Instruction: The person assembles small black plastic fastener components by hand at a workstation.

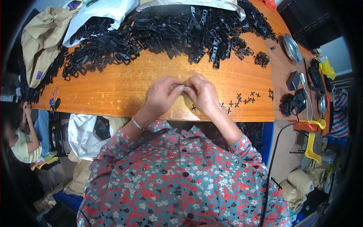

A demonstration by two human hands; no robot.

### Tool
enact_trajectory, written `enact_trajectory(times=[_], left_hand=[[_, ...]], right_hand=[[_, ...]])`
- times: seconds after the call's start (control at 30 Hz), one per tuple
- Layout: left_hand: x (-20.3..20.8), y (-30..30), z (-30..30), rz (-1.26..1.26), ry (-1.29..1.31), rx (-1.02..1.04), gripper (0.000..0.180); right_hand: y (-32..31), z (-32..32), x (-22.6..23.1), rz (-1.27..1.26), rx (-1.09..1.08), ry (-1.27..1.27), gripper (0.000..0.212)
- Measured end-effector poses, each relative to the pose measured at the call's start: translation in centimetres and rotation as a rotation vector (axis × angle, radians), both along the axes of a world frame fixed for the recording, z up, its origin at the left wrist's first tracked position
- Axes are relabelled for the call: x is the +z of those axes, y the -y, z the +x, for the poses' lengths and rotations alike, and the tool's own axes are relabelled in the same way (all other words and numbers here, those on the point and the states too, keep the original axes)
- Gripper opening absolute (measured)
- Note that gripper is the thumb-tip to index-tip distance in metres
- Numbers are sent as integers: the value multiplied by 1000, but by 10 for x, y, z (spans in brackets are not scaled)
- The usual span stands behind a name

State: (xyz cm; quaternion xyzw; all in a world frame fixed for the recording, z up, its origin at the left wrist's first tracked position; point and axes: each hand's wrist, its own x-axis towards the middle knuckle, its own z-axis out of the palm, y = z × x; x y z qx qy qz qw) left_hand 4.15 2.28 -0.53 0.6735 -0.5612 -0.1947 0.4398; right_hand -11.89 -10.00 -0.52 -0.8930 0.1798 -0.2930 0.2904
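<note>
My left hand (162, 95) and my right hand (204, 94) meet over the wooden table (124, 81), thumbs and index fingers pinched together. Whatever sits between the fingertips is mostly hidden and too small to name; only a dark speck shows there. Small black cross-shaped plastic pieces (239, 98) lie scattered to the right of my right hand, and a single cross piece (194, 108) rests just below it. Beyond both hands stretches a large heap of black plastic clip-like parts (162, 32).
White sacks (104, 13) and a tan sack (47, 38) lie around the heap. Small scissors (53, 99) rest at the table's left end. A metal bowl (292, 48) and a corded black device (294, 103) stand at right. Another person (28, 142) sits at far left.
</note>
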Motion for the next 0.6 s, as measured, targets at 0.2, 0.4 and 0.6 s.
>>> enact_trajectory(times=[0.2,0.4,0.6], left_hand=[[6,13,-6,19,-617,-71,14],[29,19,-1,20,-379,-163,14],[23,54,68,-181,631,34,20]], right_hand=[[4,-24,-5,1240,81,137,25],[5,-29,8,1543,185,125,30],[-5,-32,11,1573,132,134,26]])
